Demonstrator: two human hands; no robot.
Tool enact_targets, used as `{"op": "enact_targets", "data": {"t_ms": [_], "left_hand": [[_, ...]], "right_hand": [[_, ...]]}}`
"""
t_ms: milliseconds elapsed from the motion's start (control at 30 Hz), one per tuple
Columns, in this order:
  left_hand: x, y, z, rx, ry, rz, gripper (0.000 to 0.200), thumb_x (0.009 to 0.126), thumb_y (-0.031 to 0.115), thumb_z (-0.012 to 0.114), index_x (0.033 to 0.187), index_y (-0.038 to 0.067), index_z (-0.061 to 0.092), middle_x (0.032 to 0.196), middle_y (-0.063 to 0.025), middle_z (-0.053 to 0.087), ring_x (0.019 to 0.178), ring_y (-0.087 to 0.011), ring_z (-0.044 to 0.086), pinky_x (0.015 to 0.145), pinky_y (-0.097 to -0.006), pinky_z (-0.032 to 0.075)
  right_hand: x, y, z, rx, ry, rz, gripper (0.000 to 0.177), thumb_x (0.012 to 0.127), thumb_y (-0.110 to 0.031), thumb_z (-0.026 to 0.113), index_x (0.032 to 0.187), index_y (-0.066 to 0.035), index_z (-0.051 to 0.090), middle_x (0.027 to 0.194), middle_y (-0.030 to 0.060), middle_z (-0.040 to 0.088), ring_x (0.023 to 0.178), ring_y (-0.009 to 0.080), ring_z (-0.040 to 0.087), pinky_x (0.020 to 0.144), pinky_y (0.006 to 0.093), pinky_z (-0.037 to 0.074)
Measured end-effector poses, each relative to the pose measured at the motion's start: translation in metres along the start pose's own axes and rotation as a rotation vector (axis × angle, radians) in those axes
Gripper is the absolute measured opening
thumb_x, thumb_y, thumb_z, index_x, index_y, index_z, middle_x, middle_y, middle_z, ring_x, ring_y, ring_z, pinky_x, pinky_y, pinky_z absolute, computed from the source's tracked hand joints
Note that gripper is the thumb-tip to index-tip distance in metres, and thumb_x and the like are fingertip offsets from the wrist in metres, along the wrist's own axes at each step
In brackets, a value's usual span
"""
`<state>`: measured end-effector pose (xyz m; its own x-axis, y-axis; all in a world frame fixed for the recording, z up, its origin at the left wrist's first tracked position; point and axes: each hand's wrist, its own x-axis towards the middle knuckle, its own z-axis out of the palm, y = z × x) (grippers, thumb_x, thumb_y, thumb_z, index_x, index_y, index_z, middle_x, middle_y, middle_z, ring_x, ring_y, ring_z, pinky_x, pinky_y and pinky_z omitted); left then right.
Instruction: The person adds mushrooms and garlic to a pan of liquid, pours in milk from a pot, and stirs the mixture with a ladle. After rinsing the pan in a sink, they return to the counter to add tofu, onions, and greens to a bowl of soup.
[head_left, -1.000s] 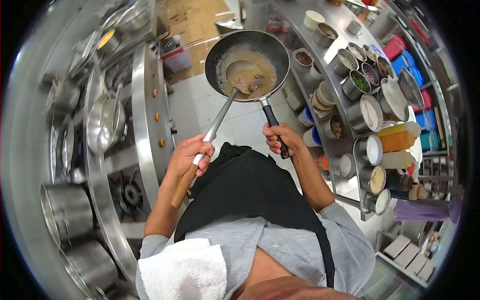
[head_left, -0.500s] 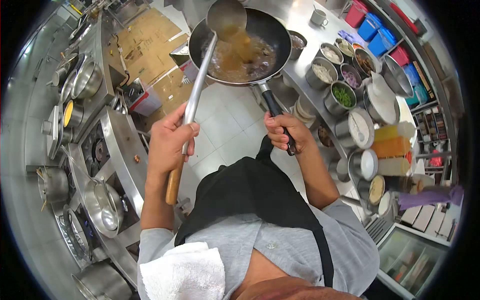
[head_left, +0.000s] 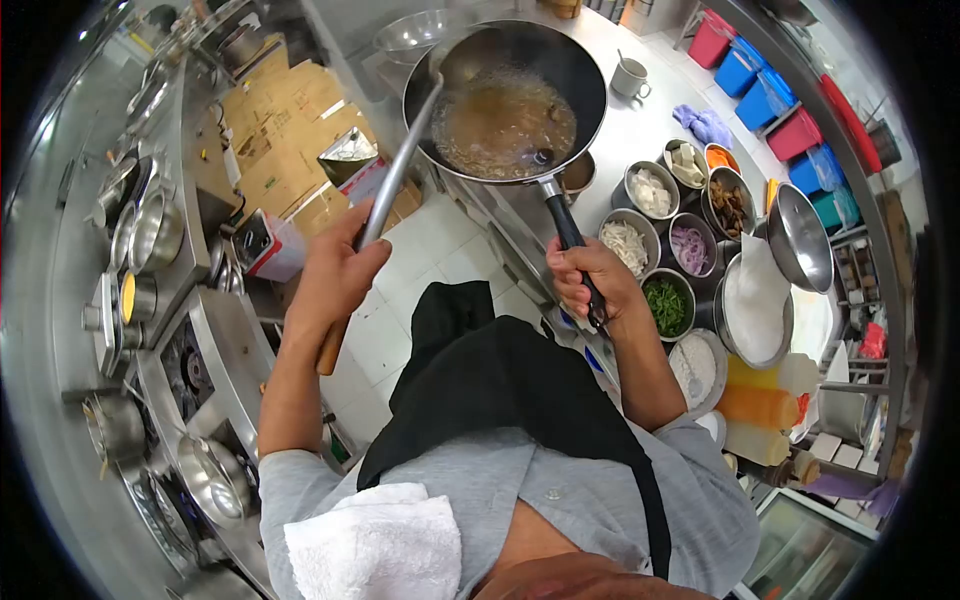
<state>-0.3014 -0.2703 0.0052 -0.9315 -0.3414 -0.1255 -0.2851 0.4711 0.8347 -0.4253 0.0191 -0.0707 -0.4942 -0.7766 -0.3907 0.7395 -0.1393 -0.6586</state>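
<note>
one ladle (head_left: 401, 150) is in left hand (head_left: 338, 265), one pan (head_left: 575, 75) in right hand (head_left: 592, 279).

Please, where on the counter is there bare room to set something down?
The counter looks bare between the mug, the purple cloth and the ingredient pots. It is crowded from these pots to the bottles.

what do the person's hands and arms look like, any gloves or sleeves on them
The left hand and right hand are both bare: no gloves, and no ring, watch or bracelet shows, though some fingers are partly hidden. The left sleeve and right sleeve are short, loose and light grey, leaving the forearms uncovered. No markings show on either sleeve.
</note>
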Motion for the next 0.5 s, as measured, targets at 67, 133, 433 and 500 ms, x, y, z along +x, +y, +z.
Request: {"op": "enact_targets", "data": {"t_ms": [67,133,433,500], "left_hand": [[0.032,0.001,0.003,0.145,-0.088,0.069,0.053,0.08,0.01,0.059,0.131,-0.001,0.048,0.074,-0.0077,0.058,0.065,-0.018,0.058,0.061,-0.0319,0.046],[0.06,-0.003,0.01,0.256,-0.128,0.207,0.051,0.081,0.01,0.058,0.129,-0.003,0.048,0.089,-0.0173,0.062,0.083,-0.0283,0.061,0.075,-0.0367,0.047],[0.136,0.009,-0.066,0.344,-0.507,0.278,0.056,0.079,0.007,0.061,0.133,0.0,0.047,0.095,-0.0085,0.064,0.082,-0.018,0.06,0.075,-0.0296,0.047],[0.158,0.011,-0.077,0.132,-0.51,0.163,0.053,0.079,0.007,0.061,0.131,0.004,0.052,0.084,0.0012,0.058,0.062,-0.0022,0.046,0.052,-0.0186,0.035]], "right_hand": [[0.011,-0.008,-0.003,0.016,0.036,-0.025,0.013,0.083,-0.009,0.06,0.083,-0.004,0.048,0.054,-0.0022,0.042,0.035,0.0078,0.042,0.029,0.0245,0.038],[0.023,-0.017,-0.001,0.014,0.07,-0.057,0.013,0.083,-0.01,0.061,0.081,-0.004,0.05,0.053,-0.0021,0.044,0.035,0.0075,0.043,0.031,0.0242,0.038],[0.08,-0.031,0.013,0.13,0.249,-0.2,0.014,0.083,-0.01,0.061,0.079,-0.004,0.049,0.052,-0.0016,0.044,0.035,0.0075,0.042,0.031,0.0243,0.038],[0.09,-0.03,0.008,0.15,0.211,-0.245,0.014,0.083,-0.01,0.061,0.08,-0.004,0.049,0.053,-0.0019,0.043,0.036,0.0068,0.042,0.031,0.0242,0.038]]}}
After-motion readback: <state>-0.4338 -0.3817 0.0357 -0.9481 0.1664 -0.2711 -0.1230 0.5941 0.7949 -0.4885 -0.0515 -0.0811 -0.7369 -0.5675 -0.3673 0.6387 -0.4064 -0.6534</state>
